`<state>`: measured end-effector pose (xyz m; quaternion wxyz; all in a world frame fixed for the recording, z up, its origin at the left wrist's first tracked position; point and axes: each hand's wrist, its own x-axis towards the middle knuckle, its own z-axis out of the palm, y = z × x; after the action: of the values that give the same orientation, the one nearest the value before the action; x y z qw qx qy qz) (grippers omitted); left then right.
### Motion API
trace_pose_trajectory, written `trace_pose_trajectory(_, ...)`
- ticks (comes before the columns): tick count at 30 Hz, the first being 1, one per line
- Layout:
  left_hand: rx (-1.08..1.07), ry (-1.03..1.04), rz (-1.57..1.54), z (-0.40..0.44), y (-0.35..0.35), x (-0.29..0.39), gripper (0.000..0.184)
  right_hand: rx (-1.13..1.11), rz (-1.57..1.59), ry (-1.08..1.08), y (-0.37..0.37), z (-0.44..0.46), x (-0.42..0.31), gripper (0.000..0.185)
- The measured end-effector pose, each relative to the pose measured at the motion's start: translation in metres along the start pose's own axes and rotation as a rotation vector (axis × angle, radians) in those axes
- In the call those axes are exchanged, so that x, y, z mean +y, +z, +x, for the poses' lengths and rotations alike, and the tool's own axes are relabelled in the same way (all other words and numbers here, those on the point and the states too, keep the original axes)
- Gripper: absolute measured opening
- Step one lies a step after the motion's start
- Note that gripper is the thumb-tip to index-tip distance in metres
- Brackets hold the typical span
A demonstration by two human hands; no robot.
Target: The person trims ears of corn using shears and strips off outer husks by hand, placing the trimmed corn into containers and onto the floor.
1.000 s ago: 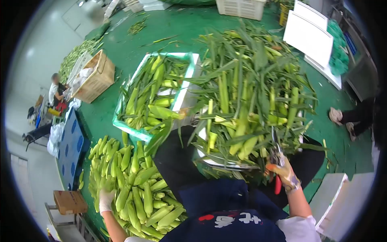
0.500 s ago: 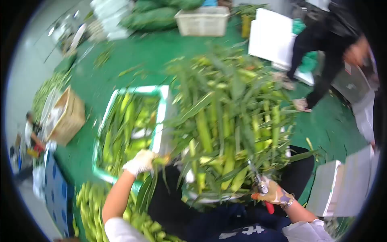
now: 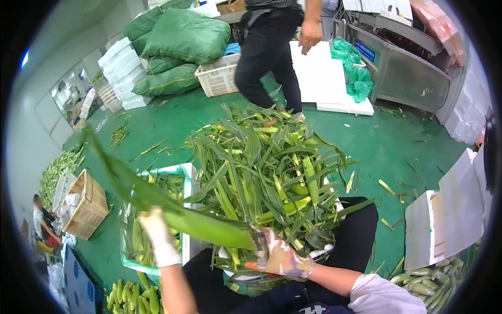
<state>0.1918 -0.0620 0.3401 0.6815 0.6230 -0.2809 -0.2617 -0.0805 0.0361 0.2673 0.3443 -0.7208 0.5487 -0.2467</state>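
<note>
My left hand (image 3: 160,238), in a white glove and blurred by motion, grips a long green ear of corn in its husk (image 3: 209,226), with a leaf trailing to the upper left. My right hand (image 3: 285,255), in a patterned glove, is closed around pruning shears (image 3: 260,245). Their blades are at the ear's right end; whether they touch it I cannot tell. In front of my knees rises a heap of husked corn ears and leaves (image 3: 272,172). Left of it stands a white foam box (image 3: 189,183) with more green ears.
Trimmed green ears (image 3: 133,297) lie at lower left, near a blue panel (image 3: 78,277). A tan crate (image 3: 88,206) stands farther left. A person in dark trousers (image 3: 269,57) stands beyond the heap. Foam boxes (image 3: 444,214) are at right, with wrapped produce (image 3: 426,282) below.
The view has tilted up. My right hand with the shears has moved left, to the end of the corn ear, which now lies across the front. The person beyond has moved left.
</note>
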Motion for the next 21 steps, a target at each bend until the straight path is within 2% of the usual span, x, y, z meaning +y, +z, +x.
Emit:
trace_pose_trajectory(4,-0.375,-0.230,-0.202,-0.056,0.025,-0.052,0.031,-0.036,0.169,0.220,-0.009,-0.022,0.011,0.087)
trace_pose_trajectory(6,-0.390,-0.398,-0.387,-0.086,0.036,-0.054,0.024,-0.104,0.145,0.167,-0.035,-0.026,0.021,0.081)
trace_pose_trajectory(7,-0.431,-0.488,-0.459,-0.097,0.036,-0.052,0.022,-0.068,0.142,0.055,-0.038,-0.021,0.036,0.078)
trace_pose_trajectory(8,-0.442,-0.471,-0.511,-0.104,0.034,-0.044,0.020,-0.036,0.149,-0.053,-0.044,-0.016,0.037,0.076)
trace_pose_trajectory(9,-0.474,-0.347,-0.451,-0.108,0.034,-0.045,0.020,-0.194,0.207,0.078,-0.060,-0.010,0.035,0.074)
trace_pose_trajectory(11,-0.499,-0.252,-0.497,-0.080,0.036,-0.069,0.019,-0.029,0.294,0.030,-0.051,0.004,0.051,0.071)
trace_pose_trajectory(12,-0.368,-0.301,-0.606,-0.071,0.036,-0.071,0.023,0.070,0.319,0.016,-0.052,0.012,0.053,0.070)
trace_pose_trajectory(13,-0.198,-0.339,-0.651,-0.054,0.036,-0.069,0.026,0.104,0.282,0.092,-0.055,0.007,0.060,0.071)
trace_pose_trajectory(15,0.007,-0.336,-0.778,0.004,0.028,-0.082,0.030,0.145,0.231,0.199,-0.066,0.000,0.060,0.075)
trace_pose_trajectory(16,0.056,-0.338,-0.832,0.022,0.014,-0.089,0.030,0.131,0.213,0.275,-0.071,-0.017,0.053,0.078)
trace_pose_trajectory(18,0.065,-0.312,-0.879,0.023,0.008,-0.071,0.035,0.015,0.129,0.237,-0.051,-0.033,0.060,0.084)
trace_pose_trajectory(19,0.070,-0.371,-0.863,0.019,0.007,-0.062,0.036,-0.002,0.205,0.163,-0.031,-0.036,0.062,0.087)
trace_pose_trajectory(20,0.019,-0.344,-0.911,0.029,0.004,-0.082,0.036,-0.027,0.276,0.101,-0.017,-0.040,0.061,0.090)
trace_pose_trajectory(21,0.026,-0.367,-0.899,0.014,0.007,-0.071,0.037,-0.125,0.220,0.166,-0.013,-0.036,0.046,0.096)
